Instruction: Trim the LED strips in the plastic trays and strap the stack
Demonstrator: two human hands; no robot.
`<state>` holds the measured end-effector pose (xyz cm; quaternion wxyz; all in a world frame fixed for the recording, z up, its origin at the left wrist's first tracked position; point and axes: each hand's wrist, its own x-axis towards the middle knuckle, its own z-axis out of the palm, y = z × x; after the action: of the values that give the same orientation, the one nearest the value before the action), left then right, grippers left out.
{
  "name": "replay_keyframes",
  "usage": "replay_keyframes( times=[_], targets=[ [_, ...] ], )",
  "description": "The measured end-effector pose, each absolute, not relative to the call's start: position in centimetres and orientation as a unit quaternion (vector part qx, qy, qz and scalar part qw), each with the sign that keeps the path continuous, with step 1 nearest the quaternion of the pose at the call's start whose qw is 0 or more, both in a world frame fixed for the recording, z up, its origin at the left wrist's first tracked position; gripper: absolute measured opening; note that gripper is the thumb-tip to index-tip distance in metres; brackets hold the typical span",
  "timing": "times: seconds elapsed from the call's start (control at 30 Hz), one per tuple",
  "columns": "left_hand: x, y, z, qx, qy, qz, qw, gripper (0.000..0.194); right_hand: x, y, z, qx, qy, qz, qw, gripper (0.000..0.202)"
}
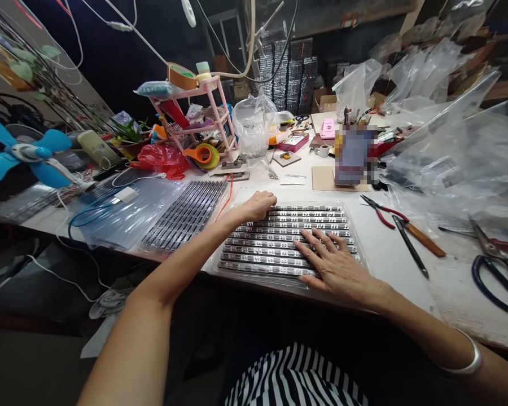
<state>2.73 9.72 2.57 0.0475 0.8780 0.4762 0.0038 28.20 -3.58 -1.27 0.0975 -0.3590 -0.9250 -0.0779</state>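
Note:
In front of me lies a clear plastic tray (260,280) filled with rows of dark and silver metal strips (262,254). At its far left part, my left hand (259,206) is closed with curled fingers over the upper rows; whatever is between the fingertips is hidden. Spread flat over the right half of the strips, my right hand (332,262) has its fingers apart and holds nothing. To the left of the tray, a second set of dark strips (186,217) lies in rows beside clear plastic sheets (127,208).
Pliers (385,213), a black-handled tool (411,248) and large scissors (493,265) lie at the right. Clear plastic bags (449,146) pile up behind them. A pink rack (195,113) and a blue fan (29,149) stand at the left.

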Motion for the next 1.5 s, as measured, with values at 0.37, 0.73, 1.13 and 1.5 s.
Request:
replay_keyframes(
  times=[0.37, 0.73, 1.13, 1.5],
  targets=[
    [0.6, 5.8, 3.3, 0.808, 0.545, 0.189, 0.121, 0.037, 29.7, -2.9, 0.2, -0.378, -0.913, 0.07, 0.136, 0.058],
    [-6.6, -3.9, -2.0, 0.5, 0.673, 0.442, 0.32, 0.058, 34.6, -2.3, -3.2, -0.643, -0.627, 0.282, 0.339, 0.06],
    [-6.9, -3.9, -1.3, 0.411, 0.586, 0.491, 0.496, 0.066, 32.3, -3.1, 0.1, -0.637, -0.481, 0.364, 0.481, 0.062],
    [-6.3, -4.5, -1.1, 0.398, 0.57, 0.537, 0.478, 0.073, 32.4, -3.0, 2.6, -0.505, -0.386, 0.478, 0.606, 0.058]
  ],
)
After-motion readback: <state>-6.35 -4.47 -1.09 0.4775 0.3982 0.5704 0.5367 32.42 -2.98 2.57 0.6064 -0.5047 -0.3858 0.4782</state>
